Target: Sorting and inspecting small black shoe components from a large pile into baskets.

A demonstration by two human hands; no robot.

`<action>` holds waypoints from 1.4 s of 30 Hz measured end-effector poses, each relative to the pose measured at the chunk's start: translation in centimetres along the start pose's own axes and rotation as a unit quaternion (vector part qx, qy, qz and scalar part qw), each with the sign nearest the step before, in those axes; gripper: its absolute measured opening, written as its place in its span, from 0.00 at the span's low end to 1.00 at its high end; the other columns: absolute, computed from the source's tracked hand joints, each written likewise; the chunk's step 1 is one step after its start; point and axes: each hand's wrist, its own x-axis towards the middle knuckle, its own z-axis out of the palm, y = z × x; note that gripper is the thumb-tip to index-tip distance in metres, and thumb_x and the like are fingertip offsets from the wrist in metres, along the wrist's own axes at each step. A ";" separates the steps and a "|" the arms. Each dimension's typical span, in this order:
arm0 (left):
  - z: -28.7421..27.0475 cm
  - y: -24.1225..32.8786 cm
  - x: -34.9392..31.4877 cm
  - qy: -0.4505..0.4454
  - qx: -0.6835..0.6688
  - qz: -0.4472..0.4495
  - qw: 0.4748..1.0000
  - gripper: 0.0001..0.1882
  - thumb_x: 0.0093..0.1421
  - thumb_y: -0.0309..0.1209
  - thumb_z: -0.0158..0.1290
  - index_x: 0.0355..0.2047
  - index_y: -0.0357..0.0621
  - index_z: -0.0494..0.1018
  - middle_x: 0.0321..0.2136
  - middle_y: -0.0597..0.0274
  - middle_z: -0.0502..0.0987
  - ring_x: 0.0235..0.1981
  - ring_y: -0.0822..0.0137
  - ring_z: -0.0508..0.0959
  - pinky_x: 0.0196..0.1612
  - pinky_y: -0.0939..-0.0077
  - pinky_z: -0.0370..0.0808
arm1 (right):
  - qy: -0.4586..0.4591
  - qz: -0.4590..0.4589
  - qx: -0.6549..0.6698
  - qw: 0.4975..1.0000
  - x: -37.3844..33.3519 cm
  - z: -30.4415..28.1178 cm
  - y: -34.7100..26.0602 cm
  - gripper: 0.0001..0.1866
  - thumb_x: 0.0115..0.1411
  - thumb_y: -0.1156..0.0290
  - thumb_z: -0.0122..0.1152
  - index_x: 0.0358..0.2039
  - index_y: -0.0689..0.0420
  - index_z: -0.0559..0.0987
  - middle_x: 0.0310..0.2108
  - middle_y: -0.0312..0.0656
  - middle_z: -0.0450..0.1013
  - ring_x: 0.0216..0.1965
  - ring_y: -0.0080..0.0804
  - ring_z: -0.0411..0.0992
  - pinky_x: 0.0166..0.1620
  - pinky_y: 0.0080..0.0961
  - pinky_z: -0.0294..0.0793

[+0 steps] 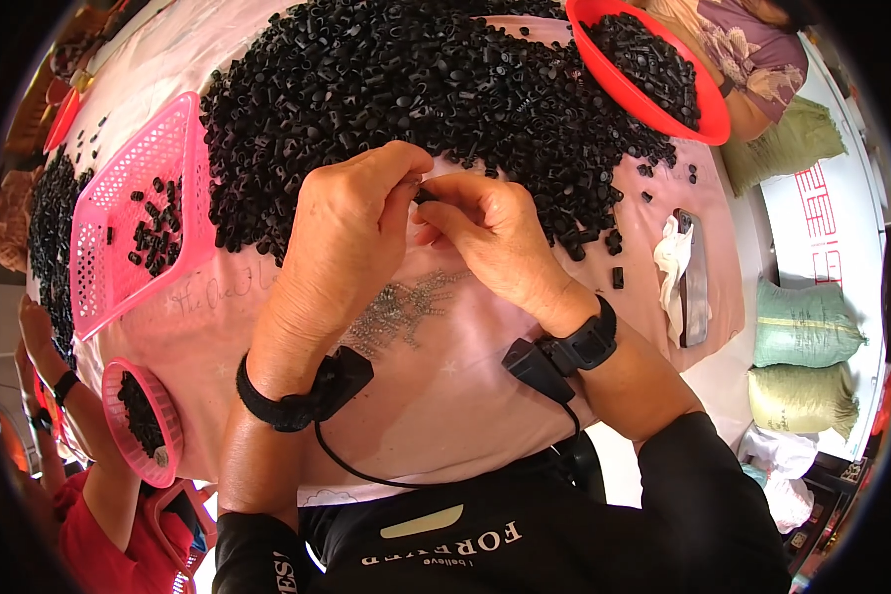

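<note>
My left hand (pixel 342 233) and my right hand (pixel 495 238) meet over a pink-covered table (pixel 445 396). Their fingertips pinch a small black plastic piece (pixel 424 195) between them, and a thin metal spring seems to sit at the left fingertips. Just below the hands lies a little pile of small metal springs (pixel 406 309). A large heap of black plastic pieces (pixel 416 89) spreads across the table right behind the hands. Both wrists carry black bands with a cabled device.
A pink basket (pixel 119 257) with a few black pieces sits at the left. A red tray (pixel 703 119) of pieces stands far right, by another person. A phone and crumpled tissue (pixel 685 267) lie to the right. A second person holds a small pink basket (pixel 144 421) lower left. Sacks (pixel 802 332) are stacked beyond the table's right edge.
</note>
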 end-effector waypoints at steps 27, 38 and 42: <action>-0.9 -3.3 -0.4 -0.038 0.066 -0.012 0.997 0.09 0.55 0.16 0.56 0.36 0.36 0.81 0.30 0.54 0.80 0.30 0.58 0.81 0.35 0.69 0.77 | -0.001 0.002 0.052 0.999 0.0 -0.1 -0.4 0.11 0.69 0.77 0.57 0.49 0.65 0.78 0.36 0.41 0.80 0.36 0.25 0.80 0.39 0.20 0.81; -0.2 -3.0 -1.0 -0.070 0.129 0.044 0.988 0.09 0.50 0.17 0.58 0.33 0.37 0.79 0.29 0.55 0.75 0.36 0.53 0.79 0.38 0.62 0.76 | 0.018 -0.002 0.040 0.999 0.1 0.2 -0.3 0.07 0.67 0.78 0.59 0.44 0.63 0.80 0.34 0.35 0.79 0.34 0.17 0.77 0.37 0.15 0.79; 0.0 -3.0 -0.8 -0.050 0.130 0.084 0.987 0.08 0.53 0.16 0.55 0.34 0.36 0.77 0.29 0.53 0.75 0.35 0.50 0.78 0.38 0.61 0.76 | 0.018 0.006 0.035 0.999 0.1 0.1 -0.1 0.07 0.67 0.78 0.59 0.44 0.63 0.80 0.34 0.35 0.79 0.34 0.17 0.77 0.37 0.15 0.79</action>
